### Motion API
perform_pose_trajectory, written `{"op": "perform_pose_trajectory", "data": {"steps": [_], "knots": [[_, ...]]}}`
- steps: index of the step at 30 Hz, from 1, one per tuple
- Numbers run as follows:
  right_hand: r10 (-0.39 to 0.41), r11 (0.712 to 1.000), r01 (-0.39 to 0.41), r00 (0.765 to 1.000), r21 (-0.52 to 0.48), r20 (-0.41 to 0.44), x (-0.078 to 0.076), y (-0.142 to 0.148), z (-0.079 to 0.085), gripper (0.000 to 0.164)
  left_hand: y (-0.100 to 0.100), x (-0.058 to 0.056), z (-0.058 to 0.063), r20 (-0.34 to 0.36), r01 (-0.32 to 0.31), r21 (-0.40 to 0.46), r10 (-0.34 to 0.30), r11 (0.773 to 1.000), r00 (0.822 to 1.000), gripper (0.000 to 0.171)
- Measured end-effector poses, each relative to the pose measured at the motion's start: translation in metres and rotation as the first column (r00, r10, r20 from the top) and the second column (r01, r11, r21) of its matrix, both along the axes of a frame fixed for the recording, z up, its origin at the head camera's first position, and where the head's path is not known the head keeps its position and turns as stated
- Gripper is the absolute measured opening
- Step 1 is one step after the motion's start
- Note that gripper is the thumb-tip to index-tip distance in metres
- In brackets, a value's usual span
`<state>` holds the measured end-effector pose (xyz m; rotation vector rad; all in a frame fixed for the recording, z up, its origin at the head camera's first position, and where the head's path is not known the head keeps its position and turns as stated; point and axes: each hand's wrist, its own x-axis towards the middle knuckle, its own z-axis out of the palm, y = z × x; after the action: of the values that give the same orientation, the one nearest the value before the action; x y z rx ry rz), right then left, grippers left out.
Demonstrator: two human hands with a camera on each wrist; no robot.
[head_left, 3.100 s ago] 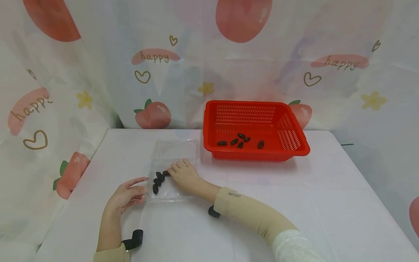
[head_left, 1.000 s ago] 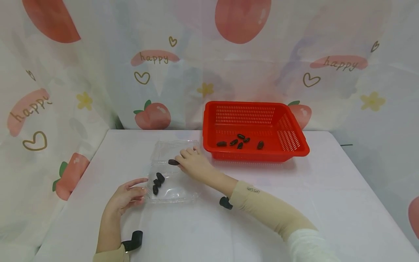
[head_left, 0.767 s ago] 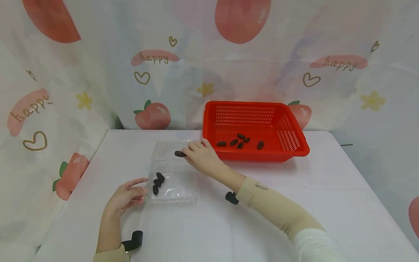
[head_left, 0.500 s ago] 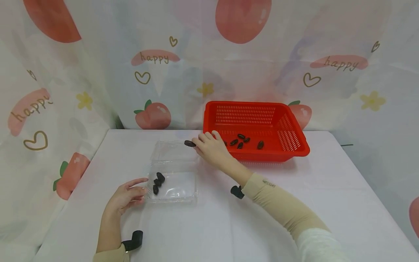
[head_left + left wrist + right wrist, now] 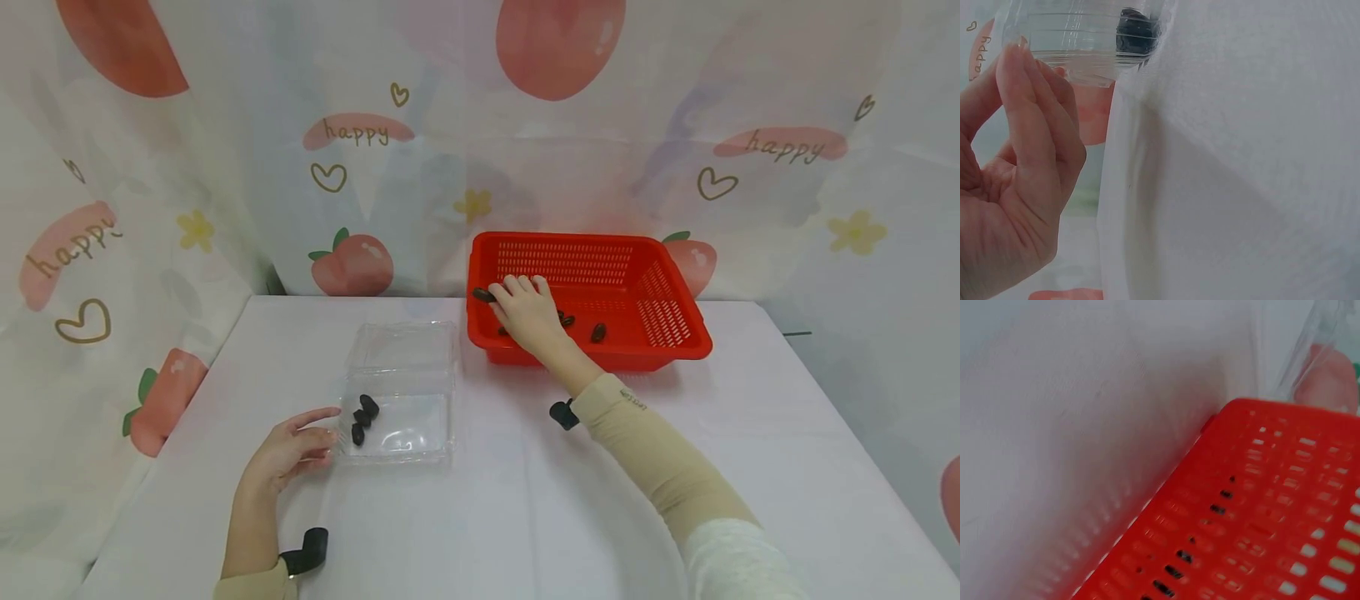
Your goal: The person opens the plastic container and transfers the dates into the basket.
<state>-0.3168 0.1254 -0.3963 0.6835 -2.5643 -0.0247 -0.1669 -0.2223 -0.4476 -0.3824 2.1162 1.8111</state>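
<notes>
My left hand [image 5: 296,446] is at the left edge of an open clear plastic clamshell box [image 5: 412,425]. In the left wrist view, its fingertips [image 5: 1019,53] meet on the box rim and pinch it. Several dark oval fruits, like dates, lie by the box's left side, one of them [image 5: 358,434] nearest me. Above the left part of the red basket [image 5: 600,358], my right hand [image 5: 528,317] pinches another dark oval fruit [image 5: 483,295] by one end. More such fruits [image 5: 598,332] lie in the basket, some hidden behind the hand. The right hand is out of the right wrist view.
The box's lid [image 5: 402,346] lies folded back, away from me. A white cloth covers the table [image 5: 465,533]. A printed curtain [image 5: 255,167] hangs along its back and sides. Black wrist mounts [image 5: 311,550] protrude from the sleeves.
My right hand has lifted one dark oval fruit out of the plastic box and carried it right and away from me, over the basket. The left hand has stayed at the box edge.
</notes>
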Motion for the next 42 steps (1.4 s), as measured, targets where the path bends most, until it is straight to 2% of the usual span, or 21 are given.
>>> {"op": "perform_pose_trajectory", "data": {"steps": [8,14,23,31,42], "knots": [[-0.099,0.995,0.095,0.984,0.036,0.148,-0.014,0.014,0.001,0.025,0.001,0.0,0.001,0.0,-0.001,0.0,0.001,1.0,1.0,0.05],[-0.113,0.992,0.1,0.977,0.08,0.18,-0.022,0.02,-0.002,0.025,0.002,0.0,0.003,0.012,-0.006,0.007,0.006,1.0,1.0,0.052],[-0.144,0.984,0.112,0.955,0.136,0.26,-0.029,0.022,-0.005,0.027,0.001,-0.001,0.001,0.007,-0.004,0.012,0.004,1.0,1.0,0.053],[-0.151,0.981,0.108,0.947,0.162,0.282,-0.031,0.02,-0.008,0.026,-0.001,-0.001,-0.001,0.012,-0.001,0.029,0.001,1.0,1.0,0.054],[-0.17,0.978,0.114,0.923,0.177,0.344,-0.032,0.019,-0.007,0.029,0.0,0.0,-0.001,0.008,0.004,0.046,-0.004,0.999,1.0,0.054]]}}
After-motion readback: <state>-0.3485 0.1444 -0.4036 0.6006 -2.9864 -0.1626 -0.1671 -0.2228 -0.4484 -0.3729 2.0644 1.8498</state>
